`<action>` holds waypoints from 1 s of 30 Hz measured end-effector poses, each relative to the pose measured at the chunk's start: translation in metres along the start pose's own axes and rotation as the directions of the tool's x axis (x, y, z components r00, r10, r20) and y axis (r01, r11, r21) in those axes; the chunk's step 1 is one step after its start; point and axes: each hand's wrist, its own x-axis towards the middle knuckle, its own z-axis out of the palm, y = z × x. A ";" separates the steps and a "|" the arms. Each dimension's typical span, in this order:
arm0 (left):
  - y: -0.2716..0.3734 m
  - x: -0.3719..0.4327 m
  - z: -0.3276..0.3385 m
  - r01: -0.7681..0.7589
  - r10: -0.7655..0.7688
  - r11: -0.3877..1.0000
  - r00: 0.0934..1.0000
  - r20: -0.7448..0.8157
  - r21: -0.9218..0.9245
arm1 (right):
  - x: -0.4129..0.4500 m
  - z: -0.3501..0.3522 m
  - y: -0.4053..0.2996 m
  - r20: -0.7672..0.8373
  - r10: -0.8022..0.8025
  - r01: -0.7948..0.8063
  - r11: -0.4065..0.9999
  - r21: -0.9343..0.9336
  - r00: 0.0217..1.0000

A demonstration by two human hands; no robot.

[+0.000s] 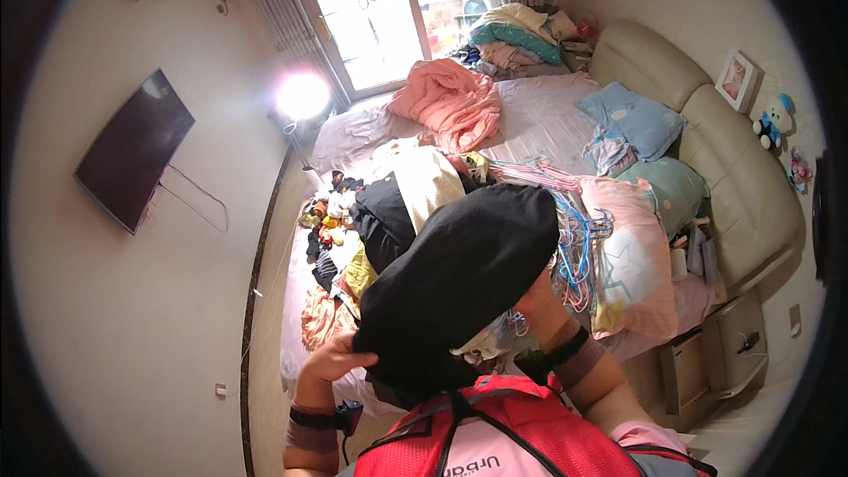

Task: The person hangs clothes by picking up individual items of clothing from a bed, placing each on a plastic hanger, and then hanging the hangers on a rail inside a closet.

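Observation:
A black cloth garment point(457, 265) is stretched out in front of my chest, above the near part of the bed. My left hand point(334, 358) grips its lower left edge, the thumb lying on the fabric. At the opposite side my right hand point(540, 298) holds the garment from beneath, its fingers partly hidden by the cloth. Beyond the garment lie a cream cloth point(427, 185) and another dark garment point(384, 222). To the right of the black cloth, blue hangers point(576, 245) and pink hangers point(536, 172) lie in a tangled heap.
Small clothes point(331, 218) are heaped along the bed's left side. A bunched coral quilt point(450, 103) lies farther back. Pillows point(633, 119) rest against the padded headboard point(722, 172). A lit lamp point(303, 96) stands by the bed's far left; a nightstand point(715, 351) is at right.

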 end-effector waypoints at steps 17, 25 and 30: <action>-0.059 0.072 0.035 0.030 0.047 0.584 0.996 0.071 -0.811 | -0.054 -0.006 -0.010 0.456 0.526 0.321 0.331 -0.887 0.718; -0.007 0.077 0.020 -0.311 0.323 0.722 0.941 -0.096 -0.618 | -0.080 0.043 -0.018 0.074 0.476 -0.244 0.571 -0.784 0.876; 0.008 0.076 0.045 -0.352 0.224 0.520 0.935 -0.274 -0.778 | -0.073 0.078 0.010 0.209 -0.025 0.083 0.958 -0.273 0.978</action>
